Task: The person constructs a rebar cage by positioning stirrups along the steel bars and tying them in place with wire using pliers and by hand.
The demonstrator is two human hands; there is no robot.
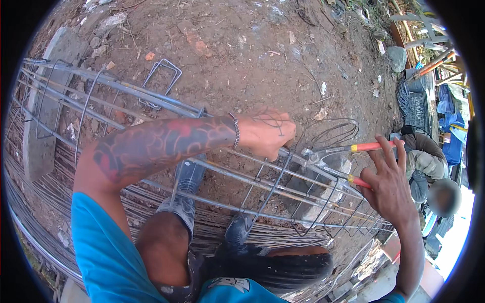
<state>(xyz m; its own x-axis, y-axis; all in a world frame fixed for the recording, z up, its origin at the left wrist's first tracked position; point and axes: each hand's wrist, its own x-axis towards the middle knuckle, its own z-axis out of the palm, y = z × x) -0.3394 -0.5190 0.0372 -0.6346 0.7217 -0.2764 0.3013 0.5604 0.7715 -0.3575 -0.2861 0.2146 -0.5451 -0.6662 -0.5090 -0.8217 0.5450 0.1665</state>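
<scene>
A long cage of steel bars and stirrups (242, 207) runs across in front of me. My left hand (268, 132) is closed in a fist at its far top bar; what the fingers hold is hidden. Bent loops of thin wire (336, 132) extend to the right, just beyond that fist. My right hand (386, 182) grips a pair of tying pincers (328, 155) by red and yellow handles, which are spread apart. The pincers' jaws lie over the cage's top bar, close beside my left fist.
Concrete blocks (323, 189) and a concrete slab (53, 106) support the cage. Loose stirrups (160, 83) lie on the dirt. Many straight bars (55, 187) lie under and beside the cage. Another person (427, 166) crouches at the right, near a dark crate (417, 106).
</scene>
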